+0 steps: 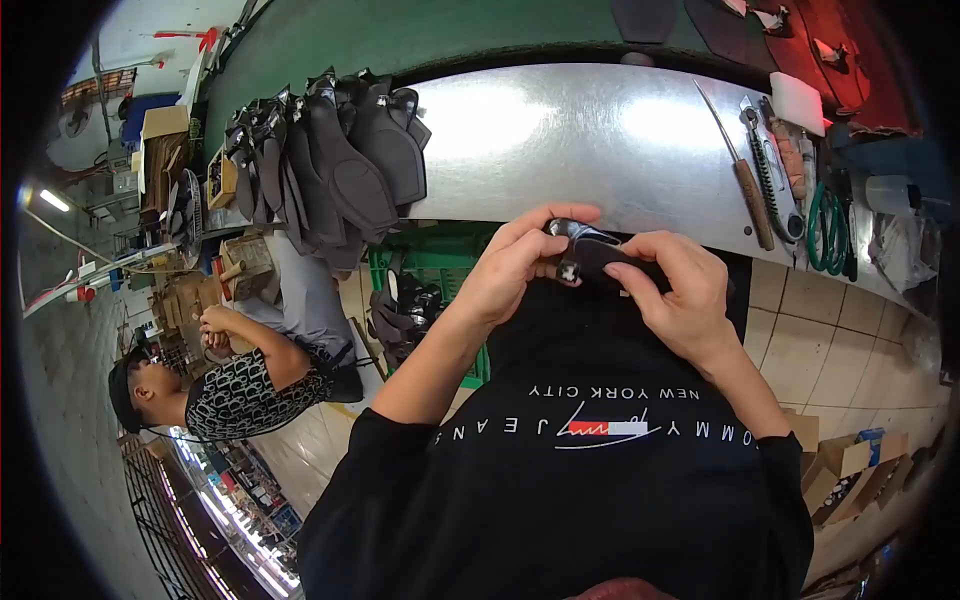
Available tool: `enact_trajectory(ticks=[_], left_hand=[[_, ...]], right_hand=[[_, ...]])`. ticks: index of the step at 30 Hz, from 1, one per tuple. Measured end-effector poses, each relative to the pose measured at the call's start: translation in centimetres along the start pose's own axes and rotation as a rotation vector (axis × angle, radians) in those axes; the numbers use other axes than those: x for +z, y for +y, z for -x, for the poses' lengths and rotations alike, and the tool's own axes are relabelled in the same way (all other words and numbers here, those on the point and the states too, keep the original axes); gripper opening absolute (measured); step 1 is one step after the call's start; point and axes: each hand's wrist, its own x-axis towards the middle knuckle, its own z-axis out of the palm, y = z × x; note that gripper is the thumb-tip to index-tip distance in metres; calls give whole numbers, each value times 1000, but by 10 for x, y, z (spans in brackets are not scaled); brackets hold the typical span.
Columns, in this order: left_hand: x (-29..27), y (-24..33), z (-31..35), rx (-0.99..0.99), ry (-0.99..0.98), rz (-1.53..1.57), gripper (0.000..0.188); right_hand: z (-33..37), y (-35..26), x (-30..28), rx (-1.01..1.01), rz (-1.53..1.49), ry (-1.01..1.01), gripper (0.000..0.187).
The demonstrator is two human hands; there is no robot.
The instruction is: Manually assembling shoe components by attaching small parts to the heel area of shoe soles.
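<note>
Both my hands hold a dark sandal piece with a glossy black strap [597, 255] in front of my chest, by the near edge of a metal worktop [600, 160]. My left hand [505, 268] has its fingers closed round the strap end. On the other end, my right hand [685, 290] pinches the dark sole between thumb and fingers. Part of the piece is hidden behind the fingers and blends into my black shirt. To the left on the worktop lies a stack of similar dark soles [350, 175] with shiny black straps.
Tools line the worktop's right side: an awl [750, 195], a utility knife [770, 175], green looped handles [826, 230] and a white block [797, 102]. A green crate [460, 250] with more sandal pieces stands below. At left sits another person [255, 385]; cartons [850, 470] stand lower right.
</note>
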Motion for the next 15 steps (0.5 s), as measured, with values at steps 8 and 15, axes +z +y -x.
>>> enact_trajectory(ticks=[8, 15], left_hand=[[10, -1, -2, -8, 46, -248, 29], [9, -15, 1, 55, 16, -364, 25]], right_hand=[[1, 0, 6, -35, 23, 19, 17], [8, -2, 7, 22, -3, -19, 16]])
